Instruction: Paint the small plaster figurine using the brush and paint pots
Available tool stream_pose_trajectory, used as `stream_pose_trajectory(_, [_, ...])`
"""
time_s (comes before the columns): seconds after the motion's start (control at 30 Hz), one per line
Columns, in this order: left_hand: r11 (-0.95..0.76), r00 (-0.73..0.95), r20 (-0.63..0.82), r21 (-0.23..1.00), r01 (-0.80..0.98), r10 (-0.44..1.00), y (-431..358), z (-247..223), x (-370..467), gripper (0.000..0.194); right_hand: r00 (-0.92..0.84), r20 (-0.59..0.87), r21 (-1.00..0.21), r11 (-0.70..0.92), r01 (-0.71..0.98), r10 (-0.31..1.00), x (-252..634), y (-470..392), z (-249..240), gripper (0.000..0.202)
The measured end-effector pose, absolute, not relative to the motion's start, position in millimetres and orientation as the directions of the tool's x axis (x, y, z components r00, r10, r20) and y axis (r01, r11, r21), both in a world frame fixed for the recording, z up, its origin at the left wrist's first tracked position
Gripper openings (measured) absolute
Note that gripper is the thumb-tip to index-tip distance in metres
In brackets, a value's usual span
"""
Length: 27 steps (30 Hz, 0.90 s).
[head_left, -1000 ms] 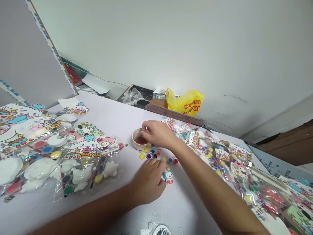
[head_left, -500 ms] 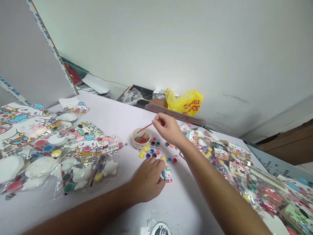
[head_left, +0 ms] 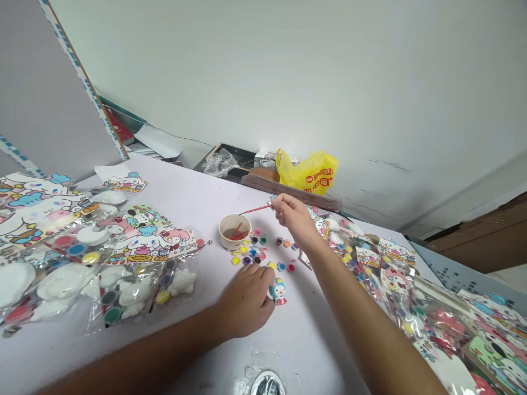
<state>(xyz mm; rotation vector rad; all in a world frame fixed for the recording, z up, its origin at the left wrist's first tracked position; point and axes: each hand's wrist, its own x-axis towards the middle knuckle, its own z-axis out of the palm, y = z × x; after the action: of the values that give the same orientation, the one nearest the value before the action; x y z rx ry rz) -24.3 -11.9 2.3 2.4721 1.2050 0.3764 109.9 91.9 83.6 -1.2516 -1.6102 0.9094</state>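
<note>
My right hand (head_left: 293, 216) pinches a thin red paintbrush (head_left: 257, 209) near its end. The brush tip points left, just over the rim of a round paper cup (head_left: 224, 237) that holds liquid and several red sticks. My left hand (head_left: 247, 302) rests low over the table with curled fingers. Its thumb and forefinger close on the left side of a small painted figurine (head_left: 278, 289), blue, white and pink, partly hidden by the fingers. Small paint pots (head_left: 247, 260) in many colours lie between the hand and the cup.
Bagged white figurines and paint sets (head_left: 135, 288) cover the table's left side. More packaged kits (head_left: 395, 274) lie on the right. A yellow plastic bag (head_left: 308, 173) stands behind the table near the wall. A round object in clear plastic (head_left: 267, 383) lies at the front.
My right hand has drawn the paintbrush up and out of the cup, so the tip is at the rim and the brush lies flatter. My left hand stays by the figurine.
</note>
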Motion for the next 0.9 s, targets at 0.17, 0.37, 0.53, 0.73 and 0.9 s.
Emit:
stream_pose_trajectory(0.17, [-0.571,0.6,0.082,0.431,0.699,0.796,-12.1,2.5,-24.2,0.021,-0.13,0.166,-0.909,0.203,0.365,0.978,107.1,88.7,72.7,0.022])
stream_pose_trajectory(0.37, [-0.576,0.6,0.095,0.432,0.694,0.795,-11.9,-0.2,-24.1,0.021,-0.125,0.158,-0.927,0.19,0.323,0.98,108.9,88.0,74.8,0.022])
stream_pose_trajectory(0.53, [-0.584,0.605,0.102,0.427,0.691,0.79,-11.1,-2.0,-24.1,0.022,-0.092,0.185,-0.909,0.206,0.362,0.978,112.7,86.4,64.4,0.024])
stream_pose_trajectory(0.73, [-0.587,0.605,0.104,0.418,0.693,0.789,-11.0,-2.0,-24.0,0.023,-0.045,0.212,-0.907,0.214,0.363,0.976,119.7,77.3,64.0,0.021])
stream_pose_trajectory(0.9, [-0.589,0.607,0.102,0.416,0.693,0.788,-11.3,-1.8,-23.9,0.023,-0.091,0.19,-0.903,0.211,0.375,0.977,124.6,67.7,69.2,0.017])
